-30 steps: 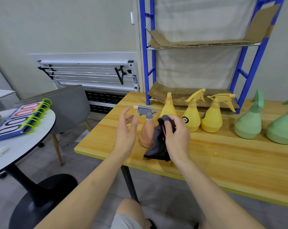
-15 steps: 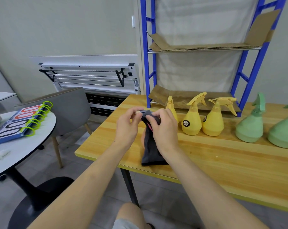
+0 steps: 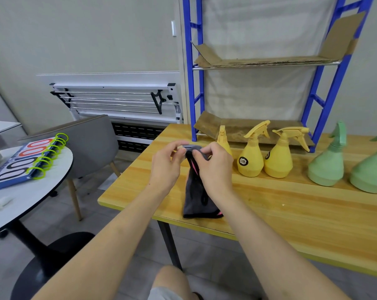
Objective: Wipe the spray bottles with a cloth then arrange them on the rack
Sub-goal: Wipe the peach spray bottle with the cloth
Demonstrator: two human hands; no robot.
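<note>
Gripping cloth [image 3: 197, 191]: right hand [image 3: 215, 169], seemingly.

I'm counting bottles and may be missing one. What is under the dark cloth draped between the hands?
Only a grey spray head shows above the dark cloth, between the left hand and right hand. The bottle's body is covered, so its colour cannot be seen.

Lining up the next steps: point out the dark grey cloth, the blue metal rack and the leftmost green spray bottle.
Dark grey cloth [image 3: 195, 200]: head view, hanging lower part.
Blue metal rack [image 3: 322, 100]: head view, right upright.
Leftmost green spray bottle [image 3: 327, 167]: head view, body.
</note>
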